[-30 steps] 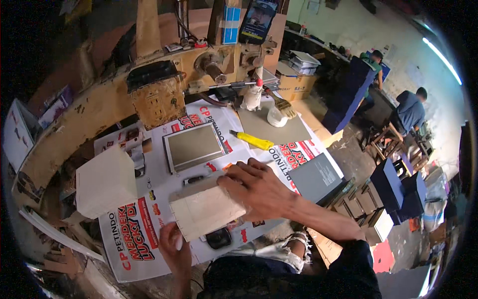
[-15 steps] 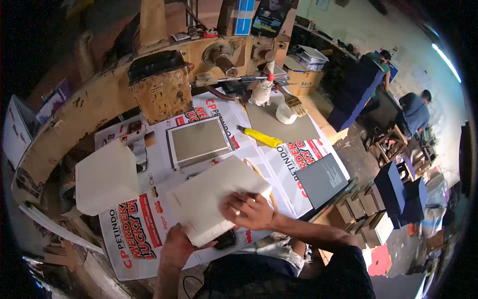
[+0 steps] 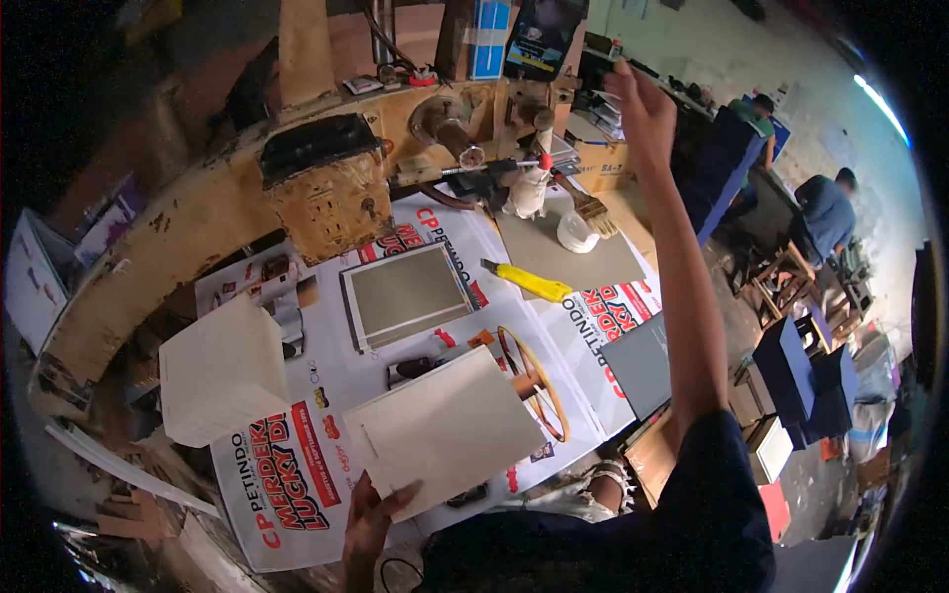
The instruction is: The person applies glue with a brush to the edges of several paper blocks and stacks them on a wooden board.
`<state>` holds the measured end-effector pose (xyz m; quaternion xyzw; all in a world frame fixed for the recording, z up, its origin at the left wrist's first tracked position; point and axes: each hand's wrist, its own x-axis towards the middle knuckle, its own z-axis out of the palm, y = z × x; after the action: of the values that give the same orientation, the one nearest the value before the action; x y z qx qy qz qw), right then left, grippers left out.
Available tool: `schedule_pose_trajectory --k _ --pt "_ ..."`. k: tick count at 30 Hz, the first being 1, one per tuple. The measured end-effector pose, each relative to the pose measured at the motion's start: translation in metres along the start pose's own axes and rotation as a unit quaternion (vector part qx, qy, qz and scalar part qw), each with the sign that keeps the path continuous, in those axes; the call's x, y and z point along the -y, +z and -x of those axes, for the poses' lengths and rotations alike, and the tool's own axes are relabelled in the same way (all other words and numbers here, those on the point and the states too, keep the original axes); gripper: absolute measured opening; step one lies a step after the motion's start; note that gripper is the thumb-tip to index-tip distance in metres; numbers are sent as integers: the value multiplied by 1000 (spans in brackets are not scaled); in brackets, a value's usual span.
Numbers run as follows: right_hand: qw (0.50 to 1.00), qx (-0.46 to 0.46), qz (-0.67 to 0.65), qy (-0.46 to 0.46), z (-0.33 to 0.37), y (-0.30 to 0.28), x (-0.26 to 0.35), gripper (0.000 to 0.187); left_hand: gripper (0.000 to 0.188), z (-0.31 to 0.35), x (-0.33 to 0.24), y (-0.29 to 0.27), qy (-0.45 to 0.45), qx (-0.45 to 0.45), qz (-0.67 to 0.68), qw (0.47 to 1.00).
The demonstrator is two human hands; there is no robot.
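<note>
My left hand [image 3: 379, 516] grips the near-left corner of a cream-white book block [image 3: 455, 425], with the thumb on its top face and the other fingers partly hidden. The block lies tilted toward me above the table's near edge, a tiny line of print along its left side. My right hand [image 3: 645, 114] is raised far out to the upper right, away from the block, fingers stretched and nothing visible in them. To the left stands a thick white stack of similar blocks [image 3: 219, 366]. Behind the block lies a grey board with a white border [image 3: 410, 295].
Printed poster sheets [image 3: 341, 405] cover the table. A yellow cutter knife [image 3: 529, 282], a white tub [image 3: 575, 233], a brush [image 3: 595, 211] and a white glue bottle [image 3: 527, 190] lie farther back. A rusty machine [image 3: 326, 198] borders the far side. Two people work at the right.
My right hand has left the top of the book block and swung up to the far right. The left hand still holds the block, which has shifted slightly right and nearer to me.
</note>
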<state>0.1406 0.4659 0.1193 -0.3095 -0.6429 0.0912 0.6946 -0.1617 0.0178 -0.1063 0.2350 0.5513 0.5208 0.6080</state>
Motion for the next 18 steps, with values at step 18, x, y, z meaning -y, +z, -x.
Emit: schedule_pose_trajectory --k 18 --pt "974 179 -64 121 -75 49 -58 37 54 -4 15 -22 38 11 -107 993"
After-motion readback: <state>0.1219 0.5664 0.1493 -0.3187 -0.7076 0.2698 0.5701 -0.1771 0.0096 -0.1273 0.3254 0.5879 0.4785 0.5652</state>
